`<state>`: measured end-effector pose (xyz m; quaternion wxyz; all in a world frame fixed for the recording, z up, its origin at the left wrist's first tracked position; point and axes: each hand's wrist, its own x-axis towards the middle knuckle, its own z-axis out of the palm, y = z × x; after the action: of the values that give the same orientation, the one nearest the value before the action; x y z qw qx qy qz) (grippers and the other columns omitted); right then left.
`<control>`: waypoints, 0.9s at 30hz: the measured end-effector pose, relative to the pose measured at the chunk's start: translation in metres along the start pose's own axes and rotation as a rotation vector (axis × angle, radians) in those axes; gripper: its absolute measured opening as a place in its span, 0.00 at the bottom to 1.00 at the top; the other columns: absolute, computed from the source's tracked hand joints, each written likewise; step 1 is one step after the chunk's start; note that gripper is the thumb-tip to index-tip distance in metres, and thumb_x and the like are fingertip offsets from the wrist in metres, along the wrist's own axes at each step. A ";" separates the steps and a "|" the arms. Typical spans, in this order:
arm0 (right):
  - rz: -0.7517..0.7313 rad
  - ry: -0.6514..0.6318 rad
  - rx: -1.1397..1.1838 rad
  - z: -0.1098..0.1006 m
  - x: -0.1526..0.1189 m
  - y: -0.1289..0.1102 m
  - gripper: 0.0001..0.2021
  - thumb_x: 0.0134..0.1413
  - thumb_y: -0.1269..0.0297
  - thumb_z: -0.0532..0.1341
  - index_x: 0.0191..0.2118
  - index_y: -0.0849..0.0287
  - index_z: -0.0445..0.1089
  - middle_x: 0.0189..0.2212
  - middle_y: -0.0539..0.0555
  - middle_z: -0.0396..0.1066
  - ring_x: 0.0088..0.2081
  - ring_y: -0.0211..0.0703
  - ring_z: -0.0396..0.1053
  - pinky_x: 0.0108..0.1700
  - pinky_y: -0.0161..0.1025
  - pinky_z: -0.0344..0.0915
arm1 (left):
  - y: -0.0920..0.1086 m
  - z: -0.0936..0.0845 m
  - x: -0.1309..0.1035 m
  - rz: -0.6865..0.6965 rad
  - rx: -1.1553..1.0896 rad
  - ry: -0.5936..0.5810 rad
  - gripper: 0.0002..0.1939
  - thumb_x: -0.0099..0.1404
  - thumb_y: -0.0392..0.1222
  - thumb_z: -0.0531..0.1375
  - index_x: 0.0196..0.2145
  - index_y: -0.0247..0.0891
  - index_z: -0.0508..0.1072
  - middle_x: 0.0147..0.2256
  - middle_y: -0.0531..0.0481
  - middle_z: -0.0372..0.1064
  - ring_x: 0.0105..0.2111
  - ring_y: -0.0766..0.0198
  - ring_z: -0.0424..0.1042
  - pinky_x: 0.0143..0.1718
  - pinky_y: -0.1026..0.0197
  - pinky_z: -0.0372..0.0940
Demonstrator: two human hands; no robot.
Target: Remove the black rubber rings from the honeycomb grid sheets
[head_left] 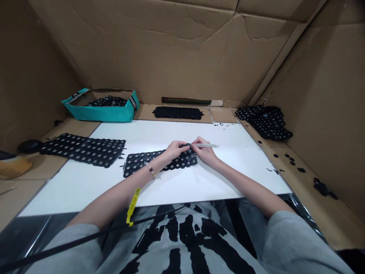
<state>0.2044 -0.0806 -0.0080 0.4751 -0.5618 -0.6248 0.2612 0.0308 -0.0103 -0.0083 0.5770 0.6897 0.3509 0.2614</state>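
Note:
A black sheet with rows of pale round dots lies on the white board in front of me. My left hand reaches over it, its thumb and fingers closed on the sheet's upper right edge. Close beside it, my right hand is closed round a slim white tool, its fingertips at the same corner of the sheet. The tool points out to the right. What lies between the fingertips is too small to make out.
Another dotted sheet lies left. A teal box holds more dotted pieces at the back left. A dark sheet lies at the back, a dotted pile at the right. Black scraps dot the right side. Cardboard walls surround the board.

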 end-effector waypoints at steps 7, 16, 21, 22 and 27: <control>0.032 0.032 0.089 -0.003 0.004 0.002 0.07 0.54 0.58 0.61 0.31 0.55 0.68 0.28 0.50 0.73 0.33 0.44 0.72 0.37 0.40 0.66 | 0.006 -0.008 0.001 0.054 0.030 -0.096 0.18 0.54 0.53 0.65 0.36 0.35 0.77 0.39 0.46 0.77 0.42 0.55 0.72 0.48 0.56 0.62; 0.116 -0.081 0.370 -0.013 0.005 -0.011 0.09 0.48 0.58 0.67 0.28 0.56 0.68 0.31 0.53 0.77 0.35 0.44 0.75 0.42 0.44 0.72 | 0.003 -0.005 0.002 0.069 0.330 -0.034 0.18 0.51 0.54 0.66 0.30 0.36 0.78 0.29 0.50 0.75 0.34 0.55 0.72 0.37 0.59 0.62; 0.151 -0.143 0.342 -0.020 0.006 -0.011 0.07 0.46 0.62 0.66 0.27 0.57 0.68 0.39 0.55 0.78 0.41 0.45 0.76 0.45 0.43 0.72 | 0.002 -0.006 0.001 0.065 0.319 0.020 0.19 0.50 0.55 0.67 0.29 0.35 0.77 0.27 0.51 0.73 0.30 0.58 0.69 0.35 0.60 0.60; 0.164 -0.141 0.331 -0.021 0.007 -0.009 0.07 0.46 0.63 0.66 0.27 0.57 0.68 0.38 0.55 0.79 0.40 0.45 0.76 0.45 0.43 0.72 | 0.002 -0.006 0.001 0.062 0.315 0.029 0.19 0.49 0.55 0.67 0.28 0.35 0.77 0.26 0.52 0.73 0.30 0.59 0.69 0.34 0.60 0.59; 0.232 -0.166 0.358 -0.024 0.010 -0.004 0.08 0.46 0.62 0.67 0.27 0.57 0.68 0.32 0.54 0.79 0.37 0.44 0.76 0.41 0.41 0.73 | 0.002 -0.006 0.001 0.027 0.280 0.013 0.19 0.49 0.56 0.67 0.27 0.35 0.76 0.25 0.52 0.72 0.29 0.60 0.68 0.33 0.60 0.58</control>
<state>0.2246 -0.0768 0.0087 0.4809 -0.5132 -0.5366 0.4663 0.0272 -0.0055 -0.0054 0.4692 0.7663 0.3784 0.2221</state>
